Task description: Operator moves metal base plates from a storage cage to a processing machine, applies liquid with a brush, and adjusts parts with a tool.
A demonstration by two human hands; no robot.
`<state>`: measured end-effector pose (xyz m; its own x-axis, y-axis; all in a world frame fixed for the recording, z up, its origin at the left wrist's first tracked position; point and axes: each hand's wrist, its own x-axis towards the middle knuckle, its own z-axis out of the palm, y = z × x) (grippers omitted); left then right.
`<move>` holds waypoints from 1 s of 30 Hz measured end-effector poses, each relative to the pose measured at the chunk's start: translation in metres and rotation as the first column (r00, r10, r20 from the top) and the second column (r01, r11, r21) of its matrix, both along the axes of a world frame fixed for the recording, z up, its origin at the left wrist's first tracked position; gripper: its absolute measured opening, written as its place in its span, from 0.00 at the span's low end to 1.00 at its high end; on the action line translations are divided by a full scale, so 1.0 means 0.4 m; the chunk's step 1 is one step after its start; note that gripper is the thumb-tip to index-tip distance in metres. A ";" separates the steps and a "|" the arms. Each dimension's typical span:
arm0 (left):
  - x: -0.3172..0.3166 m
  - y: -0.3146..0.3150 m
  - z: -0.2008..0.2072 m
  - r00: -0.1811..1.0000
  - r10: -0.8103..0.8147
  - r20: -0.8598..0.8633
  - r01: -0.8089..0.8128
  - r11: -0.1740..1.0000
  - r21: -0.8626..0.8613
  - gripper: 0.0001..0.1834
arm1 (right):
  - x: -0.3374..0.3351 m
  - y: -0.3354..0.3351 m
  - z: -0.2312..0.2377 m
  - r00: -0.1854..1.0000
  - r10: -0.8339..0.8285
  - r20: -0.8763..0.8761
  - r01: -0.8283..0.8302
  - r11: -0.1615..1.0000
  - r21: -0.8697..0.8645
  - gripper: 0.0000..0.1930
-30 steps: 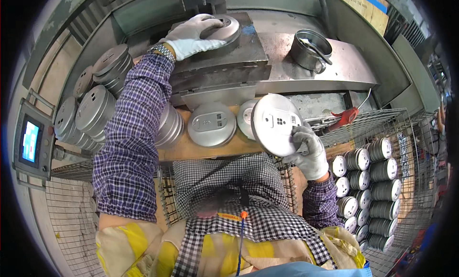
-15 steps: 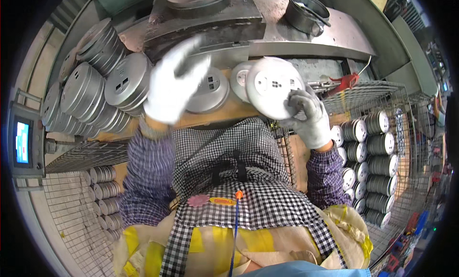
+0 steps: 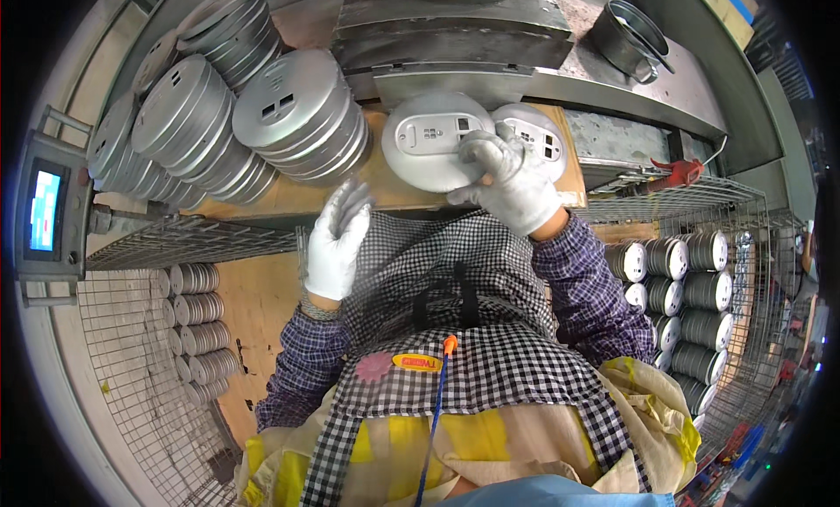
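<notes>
My right hand, in a white glove, has its fingers curled over the right edge of a round silvery metal disc. The disc has a raised oblong panel with small square holes and lies over the wooden board at the bench front. Partly hidden behind the hand and this disc is a second metal disc with similar cut-outs. My left hand, also gloved, hangs empty in front of the bench edge, its fingers stretched upward. Left of the discs stands a tall stack of like discs.
More disc stacks crowd the bench's left. A dark metal block sits behind, with a black pot and a red-handled tool at right. Wire baskets flank me; rows of discs fill the right one.
My right hand has brought its disc leftward and lowered it over the board. My left hand has drawn back from the discs toward my body. The whole view has shifted.
</notes>
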<state>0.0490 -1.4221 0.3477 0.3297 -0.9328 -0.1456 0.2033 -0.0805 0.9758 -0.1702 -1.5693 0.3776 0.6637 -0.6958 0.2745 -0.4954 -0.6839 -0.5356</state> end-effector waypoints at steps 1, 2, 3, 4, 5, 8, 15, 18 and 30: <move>0.000 -0.001 -0.007 1.000 0.004 -0.002 -0.004 1.000 0.002 0.29 | 0.012 -0.005 -0.002 1.000 0.019 -0.002 -0.019 0.999 -0.029 0.27; -0.003 -0.005 -0.012 1.000 -0.001 0.026 0.002 1.000 -0.028 0.30 | 0.024 -0.009 -0.005 1.000 0.028 -0.006 -0.028 0.999 -0.025 0.27; -0.005 -0.010 -0.017 0.999 -0.005 0.054 0.008 0.998 -0.057 0.30 | 0.038 -0.011 -0.008 1.000 0.015 -0.010 -0.015 0.999 -0.032 0.27; -0.015 -0.016 -0.022 0.999 -0.005 0.051 0.007 0.998 -0.056 0.30 | 0.042 -0.013 -0.011 0.999 -0.014 -0.033 0.013 0.999 -0.042 0.26; -0.019 -0.021 -0.025 0.999 -0.014 0.032 0.016 0.998 -0.065 0.30 | 0.050 -0.012 -0.015 0.994 -0.049 -0.098 0.045 0.998 -0.040 0.27; -0.031 -0.038 -0.031 0.999 -0.045 0.002 0.045 0.997 -0.067 0.29 | 0.034 -0.021 -0.020 0.992 -0.032 -0.121 0.028 0.999 -0.034 0.30; -0.026 -0.056 -0.037 0.996 -0.091 -0.007 0.091 0.995 -0.032 0.30 | -0.276 -0.171 0.103 0.705 -0.544 0.455 0.667 0.727 -0.164 0.23; -0.021 -0.058 -0.037 0.994 -0.105 0.005 0.105 0.994 -0.017 0.30 | -0.389 -0.264 0.171 0.520 -0.792 0.319 0.853 0.468 -0.229 0.31; -0.021 -0.038 -0.011 0.996 -0.092 0.015 0.091 0.995 0.026 0.29 | -0.469 -0.512 0.165 0.715 -0.699 -0.029 0.686 0.709 -0.165 0.19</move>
